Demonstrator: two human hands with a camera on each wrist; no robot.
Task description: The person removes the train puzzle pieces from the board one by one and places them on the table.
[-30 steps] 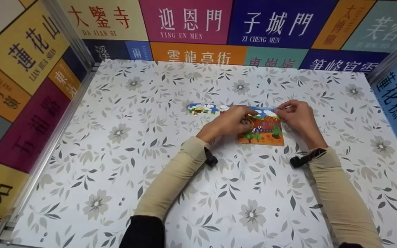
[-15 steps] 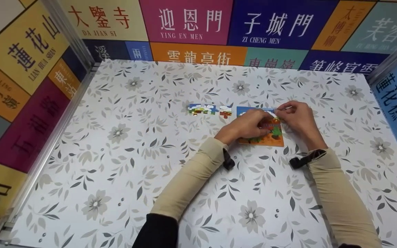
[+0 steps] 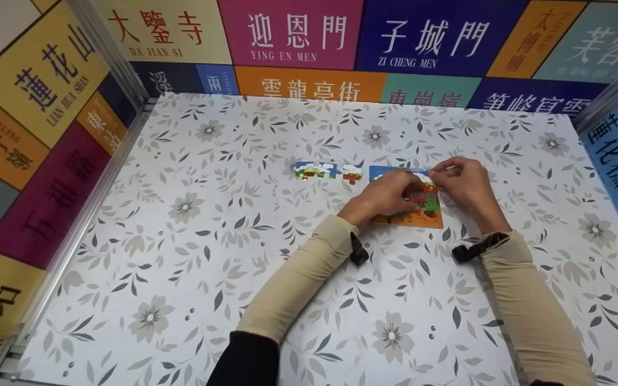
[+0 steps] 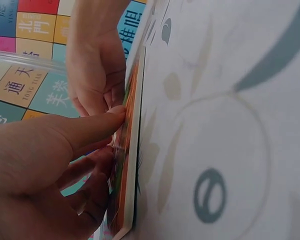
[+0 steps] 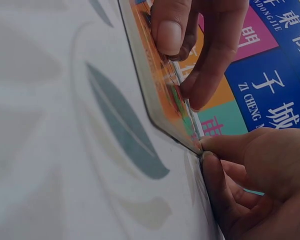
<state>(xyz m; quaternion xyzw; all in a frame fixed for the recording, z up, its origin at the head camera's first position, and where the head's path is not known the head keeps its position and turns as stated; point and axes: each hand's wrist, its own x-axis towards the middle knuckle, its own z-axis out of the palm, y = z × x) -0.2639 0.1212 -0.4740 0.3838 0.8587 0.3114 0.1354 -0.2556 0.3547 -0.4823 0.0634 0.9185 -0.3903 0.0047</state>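
A small jigsaw puzzle [image 3: 429, 217] with a blue sky and an orange ground lies flat on the table. My left hand [image 3: 387, 195] reaches across its middle and covers much of the picture. In the right wrist view, that hand's thumb [image 5: 169, 37] and a finger stand apart, with their tips at the puzzle's face. At the far right corner, my right hand [image 3: 464, 179] pinches the puzzle's edge; its thumb and forefinger [image 5: 225, 145] meet there in the right wrist view. The left wrist view has the puzzle [image 4: 129, 175] edge-on, with the right hand [image 4: 97, 75] behind it.
Left of the puzzle lie several joined jigsaw pieces [image 3: 315, 170] and a separate jigsaw piece [image 3: 352, 174]. The table [image 3: 207, 279] has a floral cover. Colourful panels [image 3: 290, 32] with lettering rise behind it and at both sides.
My left hand has slid right over the puzzle, uncovering its upper left corner and the separate jigsaw piece; it has since kept still. My right hand has stayed at the corner.
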